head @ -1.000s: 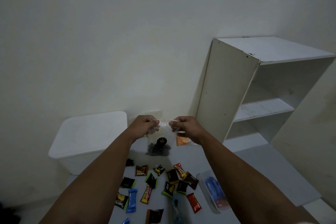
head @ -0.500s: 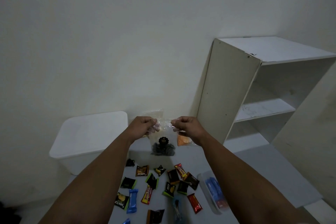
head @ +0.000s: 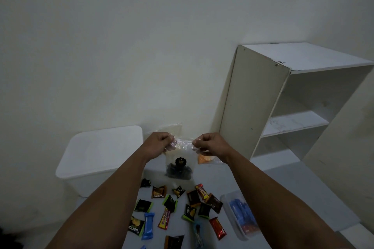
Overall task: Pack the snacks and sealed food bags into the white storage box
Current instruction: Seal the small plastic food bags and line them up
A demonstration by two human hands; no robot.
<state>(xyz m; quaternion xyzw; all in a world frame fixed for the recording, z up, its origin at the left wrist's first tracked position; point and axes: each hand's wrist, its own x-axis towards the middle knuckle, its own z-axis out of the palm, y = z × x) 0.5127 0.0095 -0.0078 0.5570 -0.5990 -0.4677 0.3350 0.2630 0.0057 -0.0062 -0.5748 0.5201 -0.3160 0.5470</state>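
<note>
A tall white shelf unit [head: 283,107] stood at three o'clock. The white storage box [head: 101,153], lid on, sat at nine o'clock. In the middle, the left hand [head: 158,144] and right hand [head: 210,144] pinched the top edge of a clear bag [head: 179,166] with dark food inside. Small snack packets [head: 178,206] lay scattered at six o'clock.

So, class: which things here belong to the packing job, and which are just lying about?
Job: clear bag pinched by left hand and right hand; loose snack packets; orange bag; lidded white storage box.
Lying about: white shelf unit; clear tray.
</note>
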